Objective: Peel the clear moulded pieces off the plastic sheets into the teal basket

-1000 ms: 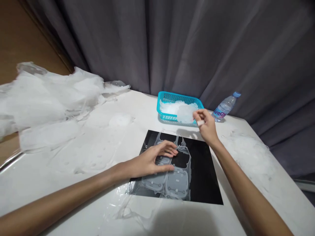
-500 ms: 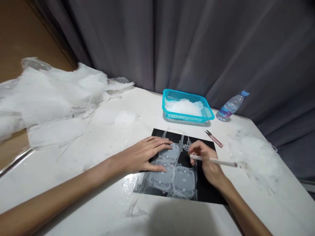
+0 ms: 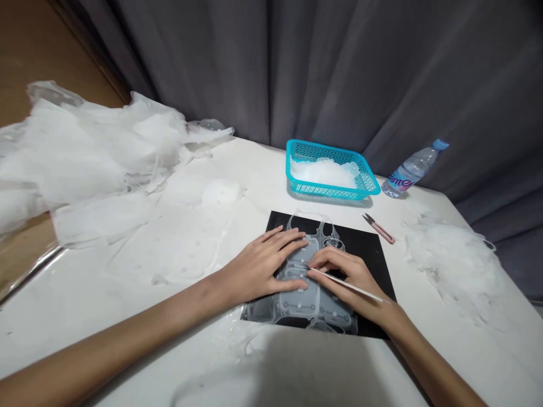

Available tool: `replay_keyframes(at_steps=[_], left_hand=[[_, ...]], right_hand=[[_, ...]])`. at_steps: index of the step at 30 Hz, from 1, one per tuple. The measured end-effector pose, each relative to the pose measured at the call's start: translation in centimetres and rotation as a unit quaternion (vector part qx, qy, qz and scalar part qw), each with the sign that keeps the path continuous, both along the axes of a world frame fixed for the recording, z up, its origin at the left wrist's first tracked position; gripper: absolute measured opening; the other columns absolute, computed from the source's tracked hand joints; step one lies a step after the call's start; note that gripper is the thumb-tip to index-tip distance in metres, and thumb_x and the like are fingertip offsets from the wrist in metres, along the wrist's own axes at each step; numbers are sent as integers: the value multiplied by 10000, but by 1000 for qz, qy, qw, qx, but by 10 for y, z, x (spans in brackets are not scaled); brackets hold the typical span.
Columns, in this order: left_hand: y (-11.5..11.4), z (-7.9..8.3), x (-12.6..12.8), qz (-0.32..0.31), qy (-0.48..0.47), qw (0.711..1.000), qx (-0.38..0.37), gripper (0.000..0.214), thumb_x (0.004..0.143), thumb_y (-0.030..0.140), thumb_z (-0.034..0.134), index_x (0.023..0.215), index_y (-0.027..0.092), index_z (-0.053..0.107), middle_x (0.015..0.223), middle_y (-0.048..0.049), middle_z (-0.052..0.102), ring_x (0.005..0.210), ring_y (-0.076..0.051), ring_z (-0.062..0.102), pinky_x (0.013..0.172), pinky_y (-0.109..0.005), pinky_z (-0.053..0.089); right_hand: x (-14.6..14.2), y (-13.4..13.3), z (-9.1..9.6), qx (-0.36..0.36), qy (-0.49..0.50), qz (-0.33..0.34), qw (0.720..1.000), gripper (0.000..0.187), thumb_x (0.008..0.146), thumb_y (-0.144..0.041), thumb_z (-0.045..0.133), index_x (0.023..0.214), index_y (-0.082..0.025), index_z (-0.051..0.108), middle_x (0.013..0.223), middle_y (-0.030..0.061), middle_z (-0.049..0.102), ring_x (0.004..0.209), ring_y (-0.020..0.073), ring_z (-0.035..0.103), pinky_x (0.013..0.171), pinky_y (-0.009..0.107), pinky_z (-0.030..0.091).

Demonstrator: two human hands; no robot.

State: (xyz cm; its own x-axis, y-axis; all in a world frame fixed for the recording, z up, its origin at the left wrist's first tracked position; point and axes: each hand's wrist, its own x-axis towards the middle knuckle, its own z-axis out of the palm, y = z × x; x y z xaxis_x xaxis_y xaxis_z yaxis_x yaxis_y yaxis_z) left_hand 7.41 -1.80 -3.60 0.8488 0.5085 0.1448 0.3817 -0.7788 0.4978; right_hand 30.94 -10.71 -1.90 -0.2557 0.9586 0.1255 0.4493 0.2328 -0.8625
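Note:
My left hand [image 3: 265, 263] lies flat with fingers spread on a translucent plastic sheet [image 3: 299, 304] moulded with several rounded rectangular panels. The sheet rests on a black board [image 3: 371, 254]. My right hand [image 3: 356, 280] pinches a thin white pen-like stick [image 3: 345, 284], its tip down at the panels, close to my left fingertips. Part of the sheet is hidden under both hands. Loose clear strips of the sheet extend past the board's edges.
Behind the board stands a turquoise basket [image 3: 333, 193] with white pieces in it. To the right are a water bottle [image 3: 413, 169], pink thread snips [image 3: 379, 229] and a clear scrap heap [image 3: 453, 265]. A large pile of white plastic sheets [image 3: 102, 141] covers the left side.
My right hand has moved left and lowered the stick onto the sheet beside my left hand. The stick has swung to a steeper slant. The view has shifted slightly.

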Motion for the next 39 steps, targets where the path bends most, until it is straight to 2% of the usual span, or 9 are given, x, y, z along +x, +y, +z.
replay_keyframes(at_steps=[4, 12, 19, 22, 25, 29, 34, 39], left_hand=[[-1, 0, 0, 8, 3, 1000, 3, 823, 929, 750, 572, 1583, 275, 419, 1682, -90, 389, 1539, -334, 382, 1308, -527, 219], [0, 1, 1, 15, -5, 1000, -12, 839, 900, 756, 611, 1569, 275, 453, 1673, -88, 407, 1533, -351, 390, 1306, -543, 220], [0, 4, 2, 17, 1, 1000, -6, 832, 904, 762, 596, 1558, 261, 477, 1661, -95, 427, 1520, -356, 411, 1296, -546, 242], [0, 5, 2, 28, 4, 999, -17, 858, 871, 780, 621, 1536, 248, 514, 1651, -104, 441, 1517, -388, 407, 1286, -566, 259], [1, 5, 1, 28, -3, 999, -27, 864, 857, 785, 636, 1533, 260, 518, 1652, -100, 440, 1523, -393, 395, 1289, -573, 255], [3, 5, 1, 20, 3, 999, -26, 867, 864, 781, 633, 1552, 273, 491, 1668, -90, 414, 1538, -386, 372, 1302, -563, 236], [2, 6, 0, 20, 1, 999, -40, 856, 869, 766, 642, 1556, 281, 484, 1675, -87, 401, 1542, -404, 354, 1293, -604, 223], [3, 5, 2, 18, -10, 999, -25, 825, 878, 753, 641, 1553, 305, 483, 1659, -79, 430, 1515, -358, 417, 1306, -572, 194]], right_hand=[[-1, 1, 0, 26, -13, 32, 999, 82, 1022, -279, 637, 986, -234, 697, 982, 36, 721, 902, 189, 688, 848, 336, 550], [1, 2, -2, 42, -35, 52, 997, 95, 1049, -250, 586, 1013, -237, 673, 1023, 40, 713, 962, 191, 683, 894, 340, 545], [-3, 1, 5, 113, -111, 83, 984, 145, 1074, -223, 506, 1070, -223, 651, 1018, 80, 703, 979, 226, 670, 908, 387, 552], [3, -1, 12, 96, -138, 84, 982, 177, 1077, -231, 492, 1067, -224, 669, 1016, 86, 707, 960, 231, 680, 896, 393, 558], [9, -5, 15, 67, -95, 52, 992, 164, 1070, -274, 530, 1052, -243, 690, 1015, 73, 721, 939, 219, 699, 877, 370, 570], [10, -6, 11, 79, -54, 45, 994, 121, 1055, -264, 572, 1059, -240, 691, 1037, 66, 730, 973, 209, 705, 909, 361, 568], [5, -3, 6, 98, -78, 65, 990, 113, 1056, -235, 573, 1068, -232, 685, 1036, 57, 733, 988, 200, 688, 942, 372, 553], [4, -2, 0, 149, -111, 73, 980, 132, 1064, -220, 551, 1099, -226, 678, 1034, 65, 740, 980, 207, 684, 925, 381, 563]])
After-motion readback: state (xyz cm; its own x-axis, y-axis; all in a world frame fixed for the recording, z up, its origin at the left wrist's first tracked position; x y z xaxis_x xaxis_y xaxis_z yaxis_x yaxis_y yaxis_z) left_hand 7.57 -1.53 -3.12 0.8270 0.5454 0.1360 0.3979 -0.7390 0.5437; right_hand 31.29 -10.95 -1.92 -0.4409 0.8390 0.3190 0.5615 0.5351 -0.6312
